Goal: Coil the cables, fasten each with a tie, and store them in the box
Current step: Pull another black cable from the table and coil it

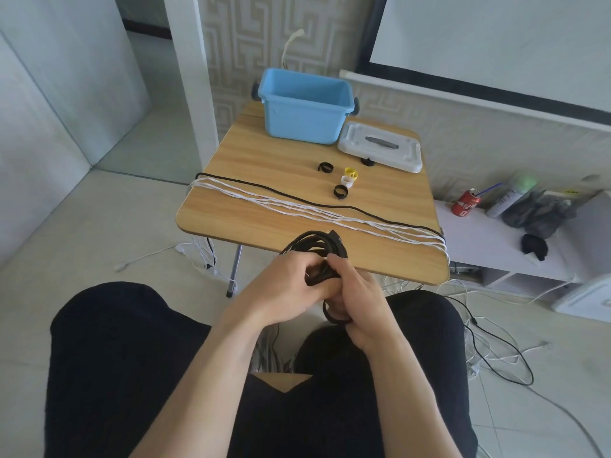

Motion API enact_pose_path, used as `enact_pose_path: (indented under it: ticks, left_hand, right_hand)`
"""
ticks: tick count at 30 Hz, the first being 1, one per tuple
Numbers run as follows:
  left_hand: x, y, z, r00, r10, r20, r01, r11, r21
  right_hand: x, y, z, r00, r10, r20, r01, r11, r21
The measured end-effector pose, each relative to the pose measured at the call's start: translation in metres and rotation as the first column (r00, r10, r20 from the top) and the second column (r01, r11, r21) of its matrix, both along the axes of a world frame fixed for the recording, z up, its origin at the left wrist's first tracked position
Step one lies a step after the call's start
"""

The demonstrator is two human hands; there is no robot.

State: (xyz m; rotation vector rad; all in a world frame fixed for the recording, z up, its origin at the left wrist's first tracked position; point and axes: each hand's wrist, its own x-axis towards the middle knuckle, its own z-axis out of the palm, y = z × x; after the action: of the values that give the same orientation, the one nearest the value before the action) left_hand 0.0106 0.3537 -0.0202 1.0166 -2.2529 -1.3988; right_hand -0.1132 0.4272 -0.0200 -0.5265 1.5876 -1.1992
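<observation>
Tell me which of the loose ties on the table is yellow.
The yellow tie, touching the white tie; the other three loose ones are black.

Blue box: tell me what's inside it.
The blue box stands open; its white lid lies beside it on the table. Only bare inner walls show. The near wall hides the bottom, so whether any cable is inside cannot be told.

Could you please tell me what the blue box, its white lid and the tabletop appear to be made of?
The blue box looks like moulded plastic: uniform colour, smooth slightly glossy walls, rounded rim. The white lid beside it also seems plastic, with moulded ridges and a matte sheen. The tabletop shows a light wood grain, but its even, smooth surface suggests laminate or veneer rather than solid wood; I cannot tell which.
</observation>
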Motion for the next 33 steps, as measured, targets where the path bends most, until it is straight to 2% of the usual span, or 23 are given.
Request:
enact_pose_path:
  ticks: [4, 9, 13, 16, 19, 23, 25, 28, 30, 33]
  left_hand:
    - [0.000, 0.001, 0.000, 1.000, -0.012, 0.005, 0.012, 0.997, -0.070]
    - [0.000, 0.002, 0.000, 0.999, -0.006, -0.052, 0.003, 0.998, -0.060]
    - [-0.001, 0.002, -0.002, 0.995, -0.033, -0.091, 0.026, 0.997, -0.071]
    - [-0.008, 0.008, -0.002, 0.993, -0.033, -0.110, 0.024, 0.996, -0.082]
    - [-0.013, 0.012, -0.003, 0.997, -0.014, -0.077, 0.007, 0.996, -0.090]
    - [-0.012, 0.008, -0.003, 1.000, 0.028, 0.011, -0.027, 0.996, -0.090]
    - [-0.012, 0.008, -0.002, 0.997, 0.009, 0.081, 0.000, 0.994, -0.105]
    - [-0.011, 0.008, 0.000, 0.975, -0.070, 0.211, 0.097, 0.988, -0.123]
    - [-0.010, 0.006, 0.001, 0.964, -0.125, 0.234, 0.142, 0.988, -0.056]
    - [-0.005, 0.007, 0.004, 0.974, -0.159, 0.163, 0.139, 0.982, 0.129]
  right_hand:
    - [-0.003, 0.002, 0.001, 0.992, -0.001, 0.126, 0.003, 1.000, -0.018]
    - [-0.011, 0.007, 0.009, 0.986, 0.120, 0.112, -0.117, 0.992, -0.038]
    - [-0.017, 0.011, 0.020, 0.983, 0.185, -0.010, -0.185, 0.983, -0.016]
    - [-0.019, 0.013, 0.029, 0.979, 0.169, -0.117, -0.165, 0.985, 0.043]
    - [-0.025, 0.016, 0.031, 0.963, 0.177, -0.204, -0.161, 0.983, 0.092]
    - [-0.031, 0.021, 0.032, 0.915, 0.272, -0.299, -0.246, 0.961, 0.123]
    - [-0.033, 0.021, 0.035, 0.920, 0.277, -0.277, -0.271, 0.961, 0.059]
    - [-0.034, 0.014, 0.037, 0.955, 0.201, -0.216, -0.226, 0.969, -0.101]
    - [-0.034, 0.007, 0.037, 0.945, 0.178, -0.274, -0.215, 0.970, -0.111]
    - [-0.034, -0.003, 0.032, 0.918, 0.182, -0.351, -0.225, 0.970, -0.086]
